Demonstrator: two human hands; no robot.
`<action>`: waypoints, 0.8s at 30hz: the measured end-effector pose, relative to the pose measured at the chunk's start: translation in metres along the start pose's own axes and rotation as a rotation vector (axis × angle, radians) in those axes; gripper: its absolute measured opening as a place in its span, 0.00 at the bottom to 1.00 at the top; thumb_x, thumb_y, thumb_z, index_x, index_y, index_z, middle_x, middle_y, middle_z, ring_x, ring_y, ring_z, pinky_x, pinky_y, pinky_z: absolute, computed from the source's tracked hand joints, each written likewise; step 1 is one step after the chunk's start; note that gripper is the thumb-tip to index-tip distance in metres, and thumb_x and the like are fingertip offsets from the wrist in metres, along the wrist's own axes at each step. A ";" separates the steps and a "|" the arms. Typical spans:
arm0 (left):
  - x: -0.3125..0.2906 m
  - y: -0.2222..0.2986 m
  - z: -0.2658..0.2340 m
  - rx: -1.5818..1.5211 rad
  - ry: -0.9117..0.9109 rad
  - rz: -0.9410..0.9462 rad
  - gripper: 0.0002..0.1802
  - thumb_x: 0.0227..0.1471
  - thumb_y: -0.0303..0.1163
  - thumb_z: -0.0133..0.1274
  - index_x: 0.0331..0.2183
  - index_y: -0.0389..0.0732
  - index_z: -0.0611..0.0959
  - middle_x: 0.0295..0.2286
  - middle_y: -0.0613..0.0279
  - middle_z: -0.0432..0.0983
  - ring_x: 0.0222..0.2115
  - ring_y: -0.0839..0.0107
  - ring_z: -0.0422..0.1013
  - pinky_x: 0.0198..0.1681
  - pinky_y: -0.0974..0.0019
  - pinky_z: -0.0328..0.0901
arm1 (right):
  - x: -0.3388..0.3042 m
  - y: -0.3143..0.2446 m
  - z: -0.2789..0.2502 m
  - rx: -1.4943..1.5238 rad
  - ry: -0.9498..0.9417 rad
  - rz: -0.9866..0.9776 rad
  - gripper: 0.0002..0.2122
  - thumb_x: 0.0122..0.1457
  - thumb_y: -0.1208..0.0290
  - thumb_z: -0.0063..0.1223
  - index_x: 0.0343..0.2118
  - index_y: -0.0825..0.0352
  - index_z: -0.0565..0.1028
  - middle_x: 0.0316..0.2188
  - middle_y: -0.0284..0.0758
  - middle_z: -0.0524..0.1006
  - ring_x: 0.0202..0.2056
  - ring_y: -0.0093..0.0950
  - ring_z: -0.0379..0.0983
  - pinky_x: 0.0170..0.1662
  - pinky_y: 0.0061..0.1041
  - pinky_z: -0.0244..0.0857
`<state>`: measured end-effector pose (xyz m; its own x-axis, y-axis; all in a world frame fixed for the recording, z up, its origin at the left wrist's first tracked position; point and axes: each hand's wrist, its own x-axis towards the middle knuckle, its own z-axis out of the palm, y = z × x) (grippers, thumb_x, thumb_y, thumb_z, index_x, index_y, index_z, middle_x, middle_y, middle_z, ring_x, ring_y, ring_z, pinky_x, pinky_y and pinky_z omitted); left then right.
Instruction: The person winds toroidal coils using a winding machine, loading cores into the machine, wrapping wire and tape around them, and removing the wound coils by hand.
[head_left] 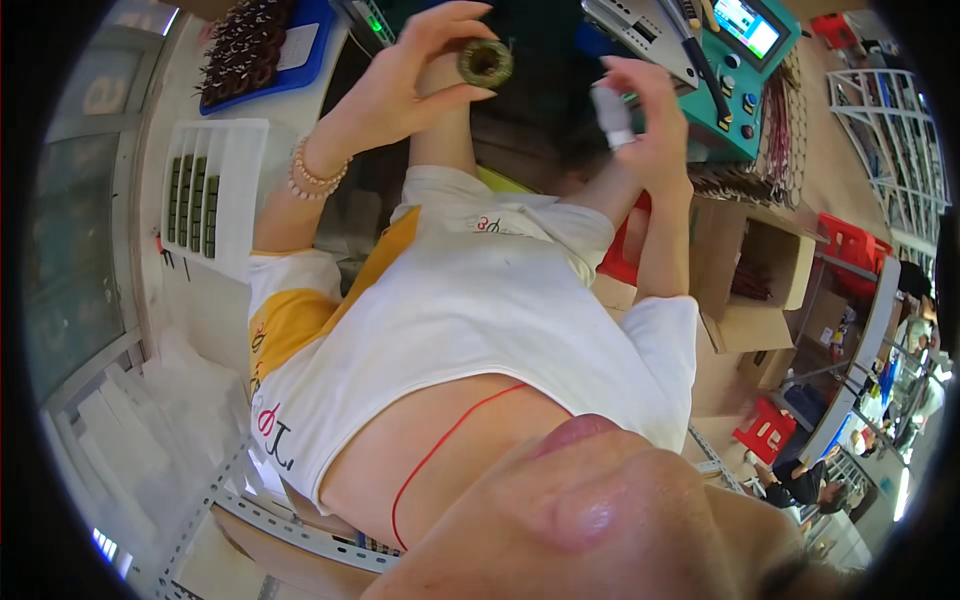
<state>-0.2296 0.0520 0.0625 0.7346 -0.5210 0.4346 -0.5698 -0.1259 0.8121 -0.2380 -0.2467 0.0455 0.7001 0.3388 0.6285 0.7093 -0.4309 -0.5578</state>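
Note:
Between the thumb and fingers of my left hand (425, 75) is a small greenish ring-shaped coil (502, 72), its round hole facing me. My right hand (650, 120) is raised to the right of the coil, apart from it. A white wrap (612, 115) covers one of its digits. The right fingers are curled, with their tips close together. Anything thin or small between those tips is too fine to make out. Both hands are above my lap, near the dark work area.
At the left are a blue tray (318, 75) of dark coils with leads and a white plastic box (240, 195) with rows of green pieces. A teal machine (700, 120) with a screen stands at right, near an opened cardboard box (725, 235) and a red crate (765, 430).

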 end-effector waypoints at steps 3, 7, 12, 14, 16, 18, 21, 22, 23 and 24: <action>0.021 0.006 0.012 0.154 -0.101 0.020 0.43 0.47 0.20 0.62 0.62 0.43 0.60 0.49 0.57 0.71 0.50 0.66 0.69 0.57 0.64 0.63 | 0.015 -0.020 0.005 -0.019 -0.253 -0.025 0.26 0.45 0.83 0.58 0.50 0.55 0.73 0.34 0.33 0.73 0.29 0.33 0.73 0.30 0.28 0.68; 0.036 0.002 0.017 0.224 -0.166 0.046 0.43 0.47 0.23 0.63 0.62 0.45 0.62 0.48 0.58 0.73 0.48 0.64 0.71 0.55 0.64 0.63 | 0.024 -0.018 0.008 -0.326 -0.341 -0.177 0.27 0.46 0.78 0.58 0.52 0.52 0.71 0.28 0.32 0.70 0.24 0.32 0.72 0.24 0.30 0.65; 0.042 -0.012 0.016 0.222 -0.201 0.052 0.43 0.47 0.21 0.61 0.62 0.45 0.61 0.47 0.56 0.73 0.48 0.61 0.71 0.53 0.63 0.65 | 0.034 -0.009 0.020 -0.470 -0.428 -0.187 0.22 0.49 0.76 0.54 0.49 0.52 0.70 0.27 0.32 0.69 0.22 0.31 0.73 0.22 0.28 0.65; 0.048 -0.017 0.010 0.200 -0.187 0.070 0.43 0.47 0.21 0.61 0.62 0.45 0.61 0.47 0.56 0.73 0.47 0.61 0.71 0.53 0.63 0.65 | 0.042 -0.003 0.024 -0.517 -0.430 -0.196 0.19 0.51 0.74 0.53 0.48 0.52 0.70 0.27 0.32 0.69 0.22 0.31 0.73 0.21 0.27 0.64; 0.056 -0.023 0.003 0.177 -0.172 0.086 0.43 0.47 0.21 0.61 0.62 0.44 0.61 0.47 0.56 0.73 0.47 0.61 0.72 0.53 0.63 0.65 | 0.052 0.002 0.027 -0.528 -0.397 -0.228 0.16 0.53 0.73 0.52 0.45 0.53 0.70 0.28 0.32 0.69 0.22 0.31 0.74 0.21 0.28 0.65; 0.068 -0.033 -0.003 0.171 -0.119 0.173 0.42 0.48 0.24 0.61 0.62 0.47 0.61 0.42 0.54 0.74 0.42 0.55 0.72 0.49 0.60 0.66 | 0.070 0.010 0.025 -0.529 -0.394 -0.254 0.15 0.52 0.73 0.52 0.45 0.54 0.70 0.28 0.32 0.69 0.22 0.32 0.74 0.22 0.30 0.66; 0.099 -0.064 -0.032 0.260 0.089 0.194 0.36 0.46 0.27 0.66 0.56 0.40 0.70 0.48 0.57 0.73 0.49 0.66 0.72 0.52 0.63 0.66 | 0.115 0.038 0.016 -0.542 -0.365 -0.266 0.14 0.53 0.74 0.51 0.43 0.53 0.71 0.31 0.34 0.72 0.28 0.39 0.75 0.27 0.36 0.70; 0.120 -0.062 -0.044 0.527 0.244 0.261 0.24 0.51 0.39 0.62 0.48 0.39 0.78 0.40 0.52 0.79 0.41 0.60 0.76 0.44 0.61 0.69 | 0.127 0.056 0.013 -0.537 -0.330 -0.255 0.14 0.54 0.74 0.51 0.44 0.54 0.71 0.32 0.34 0.72 0.29 0.39 0.75 0.28 0.37 0.70; 0.142 -0.048 -0.048 0.588 0.459 0.389 0.14 0.53 0.40 0.58 0.32 0.38 0.80 0.28 0.51 0.77 0.31 0.55 0.74 0.35 0.55 0.67 | 0.139 0.074 0.012 -0.520 -0.296 -0.254 0.14 0.55 0.75 0.50 0.45 0.54 0.71 0.33 0.34 0.73 0.31 0.40 0.75 0.30 0.37 0.70; 0.159 -0.038 -0.049 0.647 0.683 0.514 0.21 0.54 0.41 0.54 0.16 0.36 0.81 0.17 0.49 0.75 0.20 0.50 0.73 0.25 0.50 0.66 | 0.147 0.093 0.013 -0.594 -0.293 -0.214 0.15 0.56 0.72 0.51 0.47 0.54 0.73 0.37 0.35 0.75 0.37 0.40 0.76 0.37 0.39 0.71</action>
<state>-0.0733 0.0154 0.1194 0.2871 -0.0822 0.9544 -0.8092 -0.5541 0.1957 -0.0677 -0.2256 0.0788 0.6026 0.6431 0.4726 0.7275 -0.6861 0.0060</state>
